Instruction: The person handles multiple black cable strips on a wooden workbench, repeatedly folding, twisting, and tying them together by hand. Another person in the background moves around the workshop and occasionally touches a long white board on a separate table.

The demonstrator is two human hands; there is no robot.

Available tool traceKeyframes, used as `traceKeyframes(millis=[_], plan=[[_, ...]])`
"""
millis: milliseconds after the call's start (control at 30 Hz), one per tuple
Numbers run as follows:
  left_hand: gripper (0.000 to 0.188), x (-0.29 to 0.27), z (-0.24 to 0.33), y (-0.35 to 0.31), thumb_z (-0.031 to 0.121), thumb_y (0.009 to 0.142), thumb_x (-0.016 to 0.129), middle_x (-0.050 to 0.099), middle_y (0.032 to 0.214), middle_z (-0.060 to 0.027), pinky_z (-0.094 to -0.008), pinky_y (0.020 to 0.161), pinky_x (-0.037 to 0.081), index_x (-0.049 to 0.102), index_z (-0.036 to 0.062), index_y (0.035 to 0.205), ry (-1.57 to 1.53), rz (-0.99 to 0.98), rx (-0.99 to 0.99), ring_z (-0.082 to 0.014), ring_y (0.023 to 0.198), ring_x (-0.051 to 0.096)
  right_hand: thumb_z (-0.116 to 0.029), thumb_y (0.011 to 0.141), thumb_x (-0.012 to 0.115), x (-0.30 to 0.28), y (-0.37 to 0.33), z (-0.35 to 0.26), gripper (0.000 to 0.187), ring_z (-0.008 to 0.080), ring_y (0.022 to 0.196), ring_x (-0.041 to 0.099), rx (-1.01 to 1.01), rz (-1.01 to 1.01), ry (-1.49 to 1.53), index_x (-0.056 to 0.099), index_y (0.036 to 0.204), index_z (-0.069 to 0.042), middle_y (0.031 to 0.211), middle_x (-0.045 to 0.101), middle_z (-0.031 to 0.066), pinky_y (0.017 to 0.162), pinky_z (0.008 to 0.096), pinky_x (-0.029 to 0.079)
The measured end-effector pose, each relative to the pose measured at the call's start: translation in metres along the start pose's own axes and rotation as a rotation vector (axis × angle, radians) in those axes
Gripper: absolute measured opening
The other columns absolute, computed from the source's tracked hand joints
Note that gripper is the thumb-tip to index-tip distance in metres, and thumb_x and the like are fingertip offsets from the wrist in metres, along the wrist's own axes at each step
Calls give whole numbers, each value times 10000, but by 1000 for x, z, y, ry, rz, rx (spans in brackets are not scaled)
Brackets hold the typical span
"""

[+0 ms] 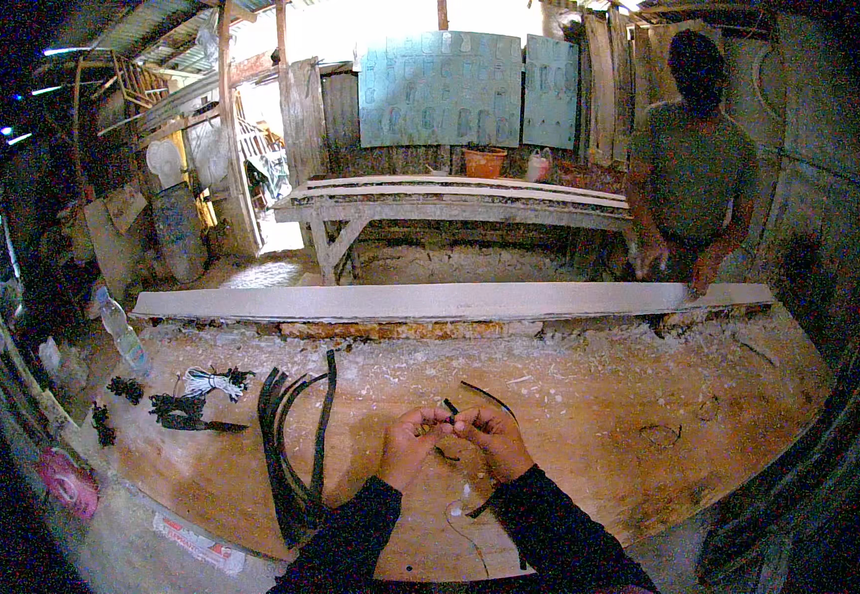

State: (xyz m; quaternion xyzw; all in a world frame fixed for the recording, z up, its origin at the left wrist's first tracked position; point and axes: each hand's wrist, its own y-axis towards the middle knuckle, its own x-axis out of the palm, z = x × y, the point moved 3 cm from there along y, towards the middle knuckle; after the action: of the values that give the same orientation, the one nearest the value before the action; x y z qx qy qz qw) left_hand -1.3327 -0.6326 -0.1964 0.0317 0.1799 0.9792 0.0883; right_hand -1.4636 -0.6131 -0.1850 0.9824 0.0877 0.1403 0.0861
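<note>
Both my hands meet above the middle of the wooden table, fingertips pinched close together. Between them is a narrow black strip; its ends stick out above and below the fingers. My left hand grips it from the left, my right hand from the right. What exactly the fingertips do with it is too small to make out. Left of my left hand lies a bundle of long black strips, curved at the far end. Another thin black strip lies just beyond my right hand.
A long white board runs along the table's far edge. At the left are bundled white cord, black clumps and a clear plastic bottle. Another person stands at the far right, hands near the board. Behind is a bench.
</note>
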Motion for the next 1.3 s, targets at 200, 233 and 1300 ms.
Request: traceKeyframes(millis=[200, 233, 1300], plan=[[176, -5, -7, -1, 168, 728, 610, 567, 770, 40, -175, 512, 356, 567, 78, 873, -57, -88, -207, -36, 653, 484, -79, 739, 580, 1, -1, -1, 64, 94, 707, 520, 19, 10, -27, 534, 761, -41, 743, 559, 11, 676, 231, 416], [177, -5, -7, -1, 168, 730, 607, 566, 764, 46, -170, 493, 344, 566, 81, 878, -39, -108, -206, -29, 639, 477, -82, 739, 580, 1, -1, 0, 64, 93, 704, 520, 52, 9, -50, 531, 755, -43, 740, 558, 8, 673, 230, 417], [77, -10, -15, 4, 25, 759, 527, 549, 785, -16, -210, 537, 438, 512, 51, 830, -49, -55, -26, -96, 678, 538, -112, 772, 547, 12, -6, -6, 178, 58, 657, 468, -60, -21, -244, 530, 938, -50, 737, 499, -22, 623, 201, 406]])
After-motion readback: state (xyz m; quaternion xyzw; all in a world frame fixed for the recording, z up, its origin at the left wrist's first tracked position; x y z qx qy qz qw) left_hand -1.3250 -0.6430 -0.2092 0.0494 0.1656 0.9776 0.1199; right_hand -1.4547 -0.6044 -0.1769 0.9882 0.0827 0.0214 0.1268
